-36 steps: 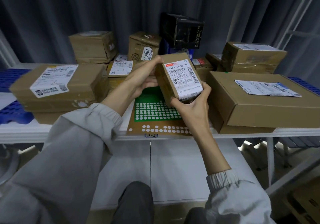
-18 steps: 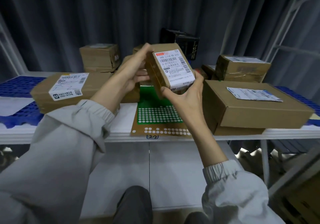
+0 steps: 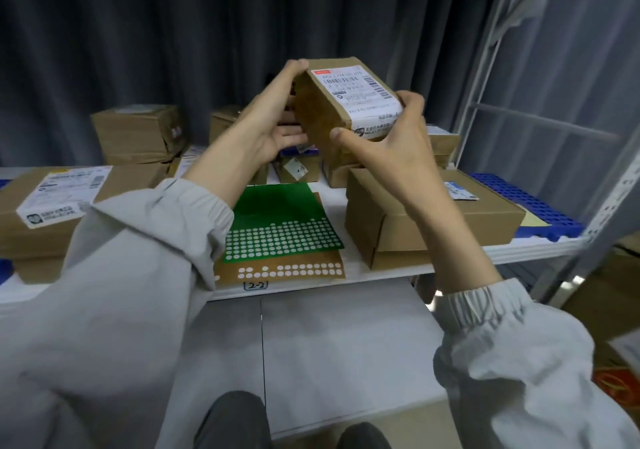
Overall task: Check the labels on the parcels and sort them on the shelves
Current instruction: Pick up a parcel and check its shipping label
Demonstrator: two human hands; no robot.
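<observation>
A small brown cardboard parcel with a white barcode label on its top face is held up above the shelf, tilted toward me. My left hand grips its far left end, thumb on top. My right hand grips its near right end, thumb on the side, fingers over the label's edge. Both hands are well above the white shelf, which carries a tag reading 2-2.
On the shelf lie a large labelled parcel at the left, a wide flat box at the right, several smaller boxes behind, and a green sticker sheet in the middle. A grey rack upright stands at right. Dark curtain behind.
Both hands have raised the small parcel higher above the shelf. The view has tilted, so the shelf sits lower in frame.
</observation>
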